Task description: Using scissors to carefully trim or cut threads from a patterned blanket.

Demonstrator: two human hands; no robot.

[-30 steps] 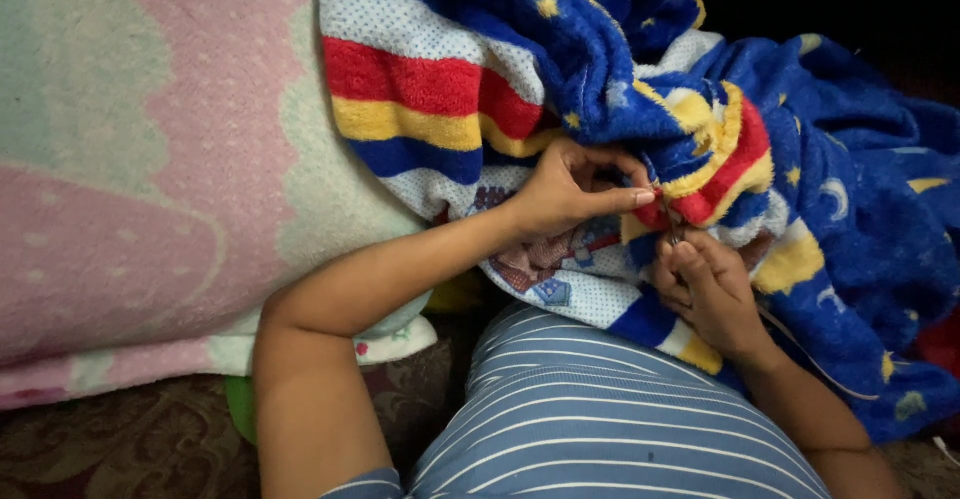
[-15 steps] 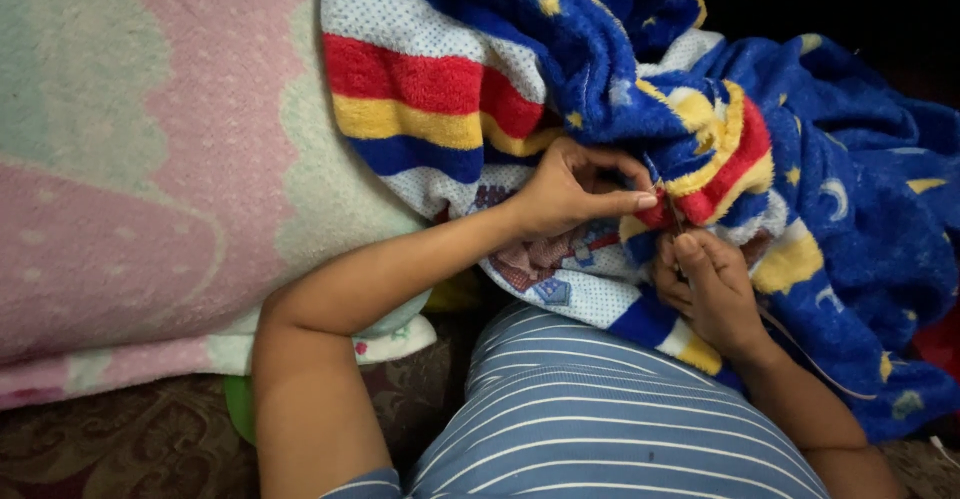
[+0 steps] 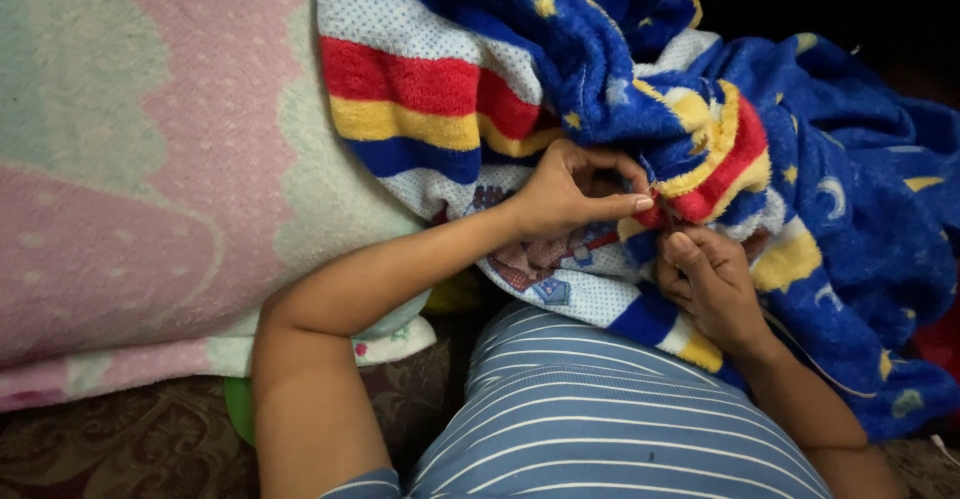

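Almost nothing has moved since the earlier frames: both hands stay at the same fold of the blanket, and only the left fingers have shifted a little along its edge.

The left hand reaches in from the lower left, forearm bare, and its grip is clenched on the blanket, thumb and forefinger pinching the red edge where the cloth bunches. The right hand lies just below and to the right of it, fingers curled into the same fold, grasping the blanket from underneath; the 2 hands almost touch at the pinch point.

The blanket is a thick fleece in deep blue with yellow stars and moons, with red, yellow and dotted white stripes. It is heaped across the upper middle and right of the view and drapes down over the person's lap, partly over the striped shirt.

To the left, a pink and pale green cover fills the view, lying against the blanket's striped end. Below it shows a dark patterned cloth.
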